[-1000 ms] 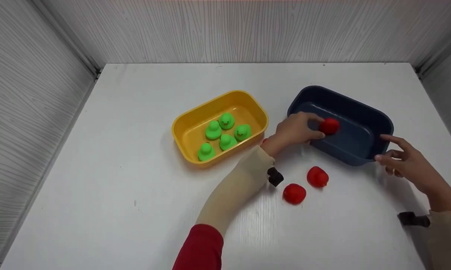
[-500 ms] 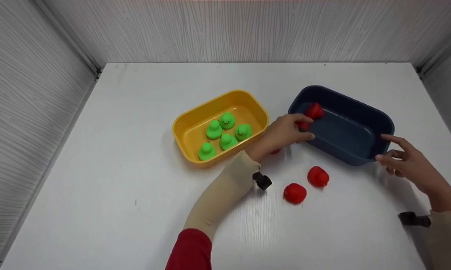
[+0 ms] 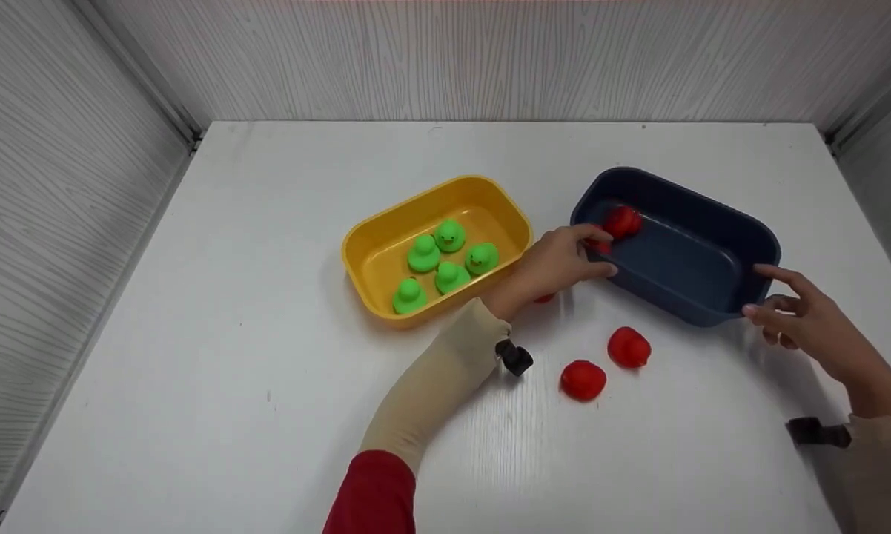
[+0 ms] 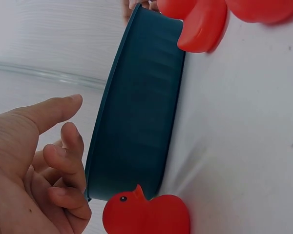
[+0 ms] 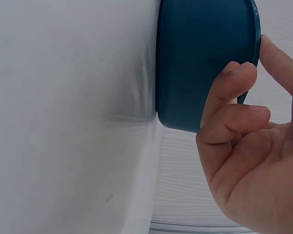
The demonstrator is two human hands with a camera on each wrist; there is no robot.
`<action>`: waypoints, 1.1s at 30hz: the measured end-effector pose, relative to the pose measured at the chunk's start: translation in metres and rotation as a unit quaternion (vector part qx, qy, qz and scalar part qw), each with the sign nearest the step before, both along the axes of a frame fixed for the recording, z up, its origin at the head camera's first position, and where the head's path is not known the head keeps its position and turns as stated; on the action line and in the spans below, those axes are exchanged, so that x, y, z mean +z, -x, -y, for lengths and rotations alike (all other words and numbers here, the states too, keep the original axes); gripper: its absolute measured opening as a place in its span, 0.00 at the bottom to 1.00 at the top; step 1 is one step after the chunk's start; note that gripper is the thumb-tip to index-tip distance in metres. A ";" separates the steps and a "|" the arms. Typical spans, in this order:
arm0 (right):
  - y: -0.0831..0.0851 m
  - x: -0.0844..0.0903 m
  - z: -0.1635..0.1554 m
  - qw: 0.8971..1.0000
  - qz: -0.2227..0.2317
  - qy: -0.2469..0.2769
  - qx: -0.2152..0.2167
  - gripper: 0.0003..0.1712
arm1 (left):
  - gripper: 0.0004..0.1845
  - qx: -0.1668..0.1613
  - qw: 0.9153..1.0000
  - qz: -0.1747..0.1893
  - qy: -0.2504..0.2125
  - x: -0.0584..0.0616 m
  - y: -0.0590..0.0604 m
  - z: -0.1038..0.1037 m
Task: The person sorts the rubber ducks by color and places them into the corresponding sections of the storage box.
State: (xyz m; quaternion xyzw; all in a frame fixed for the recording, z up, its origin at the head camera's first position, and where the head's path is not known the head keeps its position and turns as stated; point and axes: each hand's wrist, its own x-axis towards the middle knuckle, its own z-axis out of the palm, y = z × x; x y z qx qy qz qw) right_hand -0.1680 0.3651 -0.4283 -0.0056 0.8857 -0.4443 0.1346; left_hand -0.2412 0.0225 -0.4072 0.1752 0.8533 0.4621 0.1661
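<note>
My left hand (image 3: 557,259) is at the near left corner of the dark blue bin (image 3: 683,271), thumb and forefinger spread with nothing between them. Its other fingers are loosely curled in the left wrist view. Inside the bin, at its left end, lie two red rubber ducks (image 3: 623,222), one partly behind my left fingers. At the bin's right end my right hand (image 3: 809,319) holds the rim; the right wrist view shows bent fingers (image 5: 234,80) against the outer wall. Three red rubber ducks (image 3: 629,347) sit on the table, one largely hidden under my left wrist.
Left of the blue bin stands a yellow bin (image 3: 375,230) with several green rubber ducks (image 3: 423,254) in it. The white table (image 3: 193,356) is bounded by grey wood-grain walls (image 3: 445,59) at the back and both sides.
My left hand has let go of a red rubber duck, which now lies in the blue bin, and has drawn back left to the rim. The right hand has stayed in place.
</note>
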 end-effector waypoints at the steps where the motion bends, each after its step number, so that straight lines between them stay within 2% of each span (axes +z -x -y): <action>1: 0.000 0.000 0.000 1.000 0.000 0.001 0.000 0.39 | 0.25 0.000 1.000 -0.001 0.000 0.000 0.000 0.000; 7: 0.001 0.000 0.002 1.000 -0.001 -0.006 0.002 0.39 | 0.23 0.002 1.000 -0.001 0.001 -0.001 -0.002 0.006; 13: 0.002 0.001 0.000 1.000 -0.004 -0.017 0.005 0.41 | 0.23 0.003 1.000 -0.004 0.009 0.004 -0.006 0.014; 20: 0.000 0.001 0.000 1.000 -0.004 0.003 0.009 0.40 | 0.24 0.010 0.999 -0.025 0.024 0.008 -0.012 0.024; 27: 0.001 0.000 -0.001 1.000 -0.006 -0.004 0.007 0.39 | 0.25 0.024 0.998 0.011 0.053 0.010 -0.020 0.031; 33: 0.000 0.000 0.000 1.000 -0.004 -0.015 0.006 0.40 | 0.25 0.029 0.998 0.030 0.043 0.001 -0.029 0.036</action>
